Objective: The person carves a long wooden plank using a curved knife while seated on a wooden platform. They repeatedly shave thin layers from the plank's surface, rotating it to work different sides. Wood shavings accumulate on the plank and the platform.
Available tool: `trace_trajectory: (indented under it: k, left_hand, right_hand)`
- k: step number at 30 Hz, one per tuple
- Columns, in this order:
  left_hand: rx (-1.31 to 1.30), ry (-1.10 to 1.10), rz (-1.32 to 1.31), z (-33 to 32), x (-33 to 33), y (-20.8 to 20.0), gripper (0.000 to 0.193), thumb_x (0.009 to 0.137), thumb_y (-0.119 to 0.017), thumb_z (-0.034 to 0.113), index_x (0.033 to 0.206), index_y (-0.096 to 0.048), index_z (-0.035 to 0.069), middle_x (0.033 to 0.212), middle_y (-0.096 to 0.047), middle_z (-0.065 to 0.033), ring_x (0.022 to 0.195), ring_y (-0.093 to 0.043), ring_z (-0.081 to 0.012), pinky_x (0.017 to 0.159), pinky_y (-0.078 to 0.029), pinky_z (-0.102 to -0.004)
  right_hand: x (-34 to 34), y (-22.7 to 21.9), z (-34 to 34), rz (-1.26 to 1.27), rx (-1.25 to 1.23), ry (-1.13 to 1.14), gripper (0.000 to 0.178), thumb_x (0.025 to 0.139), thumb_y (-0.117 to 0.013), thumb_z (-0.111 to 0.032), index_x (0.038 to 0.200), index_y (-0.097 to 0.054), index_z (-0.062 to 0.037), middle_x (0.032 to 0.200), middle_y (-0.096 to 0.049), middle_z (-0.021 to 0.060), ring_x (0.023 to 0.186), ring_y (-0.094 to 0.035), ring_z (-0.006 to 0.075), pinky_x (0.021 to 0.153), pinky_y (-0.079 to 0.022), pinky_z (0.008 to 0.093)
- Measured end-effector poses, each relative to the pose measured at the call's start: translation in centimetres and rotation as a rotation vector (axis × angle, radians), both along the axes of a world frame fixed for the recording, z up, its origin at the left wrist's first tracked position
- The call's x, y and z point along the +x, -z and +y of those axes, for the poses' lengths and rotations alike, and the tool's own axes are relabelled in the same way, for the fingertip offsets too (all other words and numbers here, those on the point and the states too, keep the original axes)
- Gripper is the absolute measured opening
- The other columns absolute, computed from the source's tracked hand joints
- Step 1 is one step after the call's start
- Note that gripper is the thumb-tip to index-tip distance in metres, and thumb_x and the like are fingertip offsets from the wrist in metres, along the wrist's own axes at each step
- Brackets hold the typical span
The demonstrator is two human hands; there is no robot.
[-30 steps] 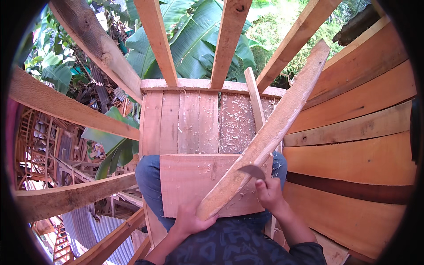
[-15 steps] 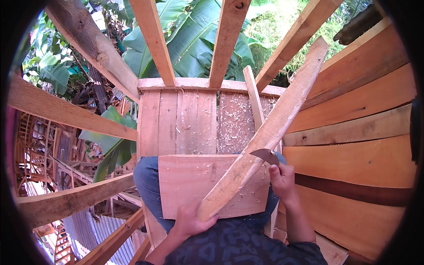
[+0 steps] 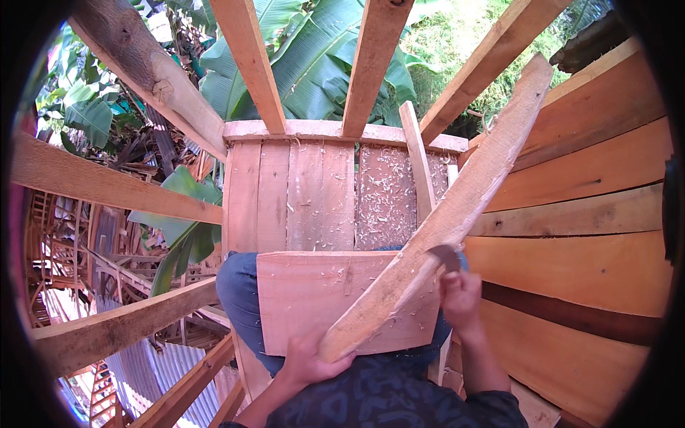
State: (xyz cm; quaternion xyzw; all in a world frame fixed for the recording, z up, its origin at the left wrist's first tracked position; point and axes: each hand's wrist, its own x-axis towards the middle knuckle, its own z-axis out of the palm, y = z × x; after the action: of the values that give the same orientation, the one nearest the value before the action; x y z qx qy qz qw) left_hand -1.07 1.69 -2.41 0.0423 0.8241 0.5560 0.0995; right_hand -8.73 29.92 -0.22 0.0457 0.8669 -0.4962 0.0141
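A long, rough-edged plank point(image 3: 428, 232) slants from my lap up to the far right. My left hand point(image 3: 312, 359) grips its near end, the thumb along one side. In my right hand point(image 3: 461, 294) is a knife point(image 3: 446, 256) with a short, dark, curved blade; the fingers hide its handle. The blade is at the plank's right edge, about midway along, slightly blurred; whether it touches the wood I cannot tell. Beneath the plank, a wide board point(image 3: 307, 292) lies across my thighs with a few shavings on it.
Wood shavings point(image 3: 385, 189) litter the plank floor point(image 3: 271, 192) ahead. A narrow stick point(image 3: 417, 160) leans by the far rail point(image 3: 321, 130). Upright posts point(image 3: 250, 64) stand along the far side, and a board wall point(image 3: 571, 267) closes the right. Corrugated sheets point(image 3: 189, 381) lie below at left.
The knife and my right hand have shifted a little right and nearer to me. The plank's far end has swung slightly right, while my left hand keeps its hold.
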Motion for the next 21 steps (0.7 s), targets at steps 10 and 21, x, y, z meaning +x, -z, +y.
trace_trajectory:
  k: [10,21]
  left_hand:
    - [-0.012,0.023,-0.036,0.2,-0.7,-0.5,0.045,0.065,-0.084,0.028,0.094,-0.064,0.001,0.073,-0.068,-0.0114,0.063,-0.069,-0.0266,0.056,-0.055,-0.0337]
    - [-0.019,0.054,-0.062,0.1,-0.6,-0.4,0.046,0.065,-0.084,0.028,0.097,-0.063,0.002,0.077,-0.069,-0.0125,0.066,-0.07,-0.0265,0.058,-0.055,-0.0338]
  right_hand:
    - [0.1,1.1,1.3,0.03,0.047,-0.01,0.051,0.093,-0.056,-0.048,0.065,-0.053,-0.0058,0.047,-0.04,0.0076,0.042,-0.05,0.0166,0.043,-0.039,0.0365]
    - [-0.2,-1.1,1.7,-0.04,0.046,0.097,0.052,0.096,-0.052,-0.042,0.064,-0.054,-0.002,0.047,-0.044,0.0076,0.042,-0.049,0.0146,0.042,-0.037,0.033]
